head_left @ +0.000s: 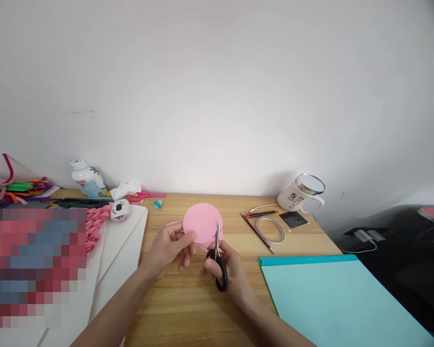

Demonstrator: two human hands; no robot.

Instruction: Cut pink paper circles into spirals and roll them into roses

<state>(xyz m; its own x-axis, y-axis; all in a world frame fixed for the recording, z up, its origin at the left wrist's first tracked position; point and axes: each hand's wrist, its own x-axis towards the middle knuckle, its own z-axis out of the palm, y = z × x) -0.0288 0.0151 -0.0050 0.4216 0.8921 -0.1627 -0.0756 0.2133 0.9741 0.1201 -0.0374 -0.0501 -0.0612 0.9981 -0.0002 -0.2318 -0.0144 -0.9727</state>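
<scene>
Head view. The left hand [169, 248] is at the near left of the pink paper circle [201, 222]. Its thumb lies on the near face of the paper and the index finger is behind the left edge; the pinch is narrow, closed on the paper. The remaining fingers are loosely curled below.

The right hand [226, 270] is at the near right, its fingers closed around the black-handled scissors [218, 253]. The thumb and fingers are at the handle loops; exact finger placement inside the loops is partly hidden. The blades point away from the person, overlapping the right edge of the circle in view. Whether they are fully closed cannot be told.

The circle is held up over the wooden table [181, 308], between the hands. Further pink paper shows behind it, at its near right edge and beside the left fingers.

To the far left are pink scissors [144, 195], a small teal item [157, 205] and a white bottle [88, 180]. White sheets [128, 246] lie left of the left hand. To the right are a coiled cable [257, 228], a dark pencil [260, 234] and a black card [292, 219], with a white mug [292, 197] beyond. A turquoise sheet [336, 299] lies at the near right.
</scene>
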